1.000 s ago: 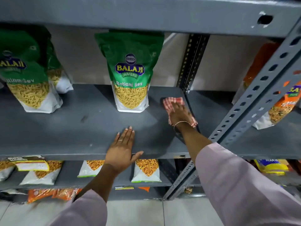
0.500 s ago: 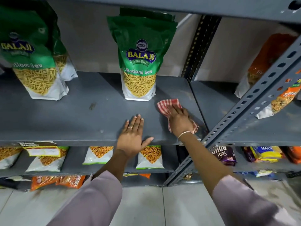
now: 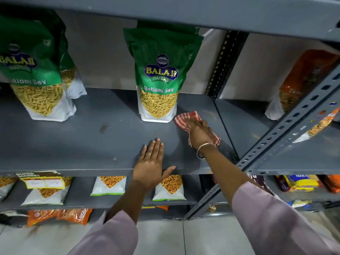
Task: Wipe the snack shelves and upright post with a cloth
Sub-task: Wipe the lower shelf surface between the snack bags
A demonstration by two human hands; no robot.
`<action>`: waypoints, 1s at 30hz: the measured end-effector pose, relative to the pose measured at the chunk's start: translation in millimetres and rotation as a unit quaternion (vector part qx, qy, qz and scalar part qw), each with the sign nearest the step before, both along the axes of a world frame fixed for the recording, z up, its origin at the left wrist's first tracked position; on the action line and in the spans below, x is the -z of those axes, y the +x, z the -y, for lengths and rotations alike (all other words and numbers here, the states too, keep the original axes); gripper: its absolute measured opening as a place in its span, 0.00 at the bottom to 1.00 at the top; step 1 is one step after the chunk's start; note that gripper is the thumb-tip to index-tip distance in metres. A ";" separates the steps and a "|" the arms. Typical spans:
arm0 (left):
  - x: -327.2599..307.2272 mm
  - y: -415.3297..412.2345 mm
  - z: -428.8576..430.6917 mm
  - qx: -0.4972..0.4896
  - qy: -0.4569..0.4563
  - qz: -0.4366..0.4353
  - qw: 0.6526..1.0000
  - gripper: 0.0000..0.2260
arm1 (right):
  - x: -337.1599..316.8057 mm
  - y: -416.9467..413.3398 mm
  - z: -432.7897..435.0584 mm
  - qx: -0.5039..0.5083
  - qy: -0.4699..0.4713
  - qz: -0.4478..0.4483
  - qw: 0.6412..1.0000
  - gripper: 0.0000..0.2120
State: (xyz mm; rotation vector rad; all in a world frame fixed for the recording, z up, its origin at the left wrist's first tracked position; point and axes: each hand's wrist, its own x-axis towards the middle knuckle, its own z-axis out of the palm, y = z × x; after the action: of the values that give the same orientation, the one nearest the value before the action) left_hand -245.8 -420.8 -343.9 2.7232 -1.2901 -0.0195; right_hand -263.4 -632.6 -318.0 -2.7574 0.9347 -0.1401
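On the grey middle shelf (image 3: 77,144), just right of the centre snack bag, lies the red-and-white checked cloth (image 3: 185,119). Cloth is flat against the shelf surface; its upper left corner shows free, the rest is covered. Right hand (image 3: 199,132) presses down on it, palm down, fingers together and laid flat over the fabric rather than bunched round it. A thin bangle (image 3: 203,150) sits at that wrist. A strip of cloth edge also shows at the right of the wrist.

Left hand (image 3: 150,164) rests palm down on the bare shelf near the front edge, to the left of the cloth and apart from it. Fingers straight and close together, thumb spread out along the front lip. Ring on one finger. It holds nothing.

The green Ratlami Sev bag (image 3: 159,76) stands upright, its lower right corner just beside the cloth; touching or not, cannot tell. A second green bag (image 3: 36,70) stands upright at far left. Small dark smudge (image 3: 104,127) on the shelf between the two.

The perforated upright post (image 3: 287,129) runs diagonally at right, near the right forearm. Orange packet (image 3: 301,83) on the neighbouring shelf behind it. Lower shelves hold more snack packets (image 3: 170,188).
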 end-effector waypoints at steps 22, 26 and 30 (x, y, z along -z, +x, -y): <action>2.2 1.8 0.6 -0.003 -0.027 -0.026 0.999 0.38 | -8.3 129.3 72.5 -0.050 0.007 -0.105 0.993 0.38; 2.7 2.0 0.4 -0.012 -0.020 -0.024 0.999 0.38 | -9.0 111.6 94.9 0.072 -0.015 -0.116 0.990 0.36; -3.0 1.3 0.1 -0.006 0.003 -0.031 1.000 0.39 | -9.2 80.8 90.5 0.183 0.014 -0.094 0.978 0.29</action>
State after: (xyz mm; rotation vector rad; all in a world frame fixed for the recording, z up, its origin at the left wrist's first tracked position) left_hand -244.5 -421.0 -340.9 2.7122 -1.2593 -0.1044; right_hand -182.6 -723.1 -308.9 -2.5762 1.4773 0.0758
